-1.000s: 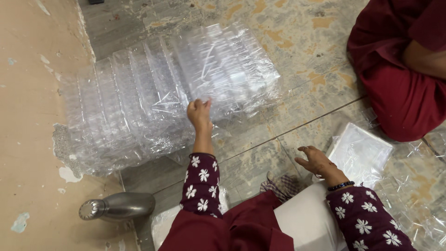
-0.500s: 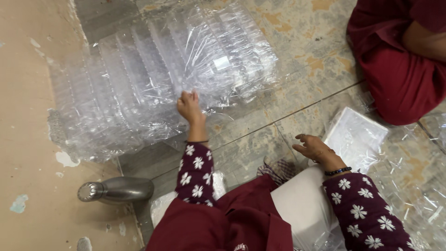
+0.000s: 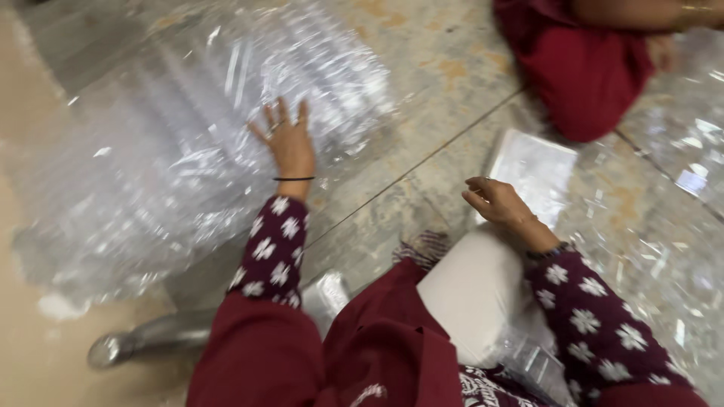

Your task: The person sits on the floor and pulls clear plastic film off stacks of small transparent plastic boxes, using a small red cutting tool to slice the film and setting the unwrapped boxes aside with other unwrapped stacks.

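My left hand (image 3: 286,143) lies with fingers spread on a big clear plastic bag (image 3: 173,143) packed with rows of transparent containers, which rests on the stone floor at the left. My right hand (image 3: 498,203) hovers empty, fingers loosely curled, just left of a flat clear plastic packet (image 3: 535,169) on the floor. Both sleeves are maroon with white flowers. The picture is blurred by motion.
Another person in maroon clothing (image 3: 581,68) sits at the top right, beside more clear plastic (image 3: 682,136). A steel vessel (image 3: 147,339) lies on its side at the bottom left. A white cloth-covered knee (image 3: 471,294) and loose plastic wrap (image 3: 656,264) are close by.
My left hand has opened from a curled grip to spread fingers on the bag. The view has shifted, so the bag and hands sit differently in frame. My right hand stays near the flat packet.
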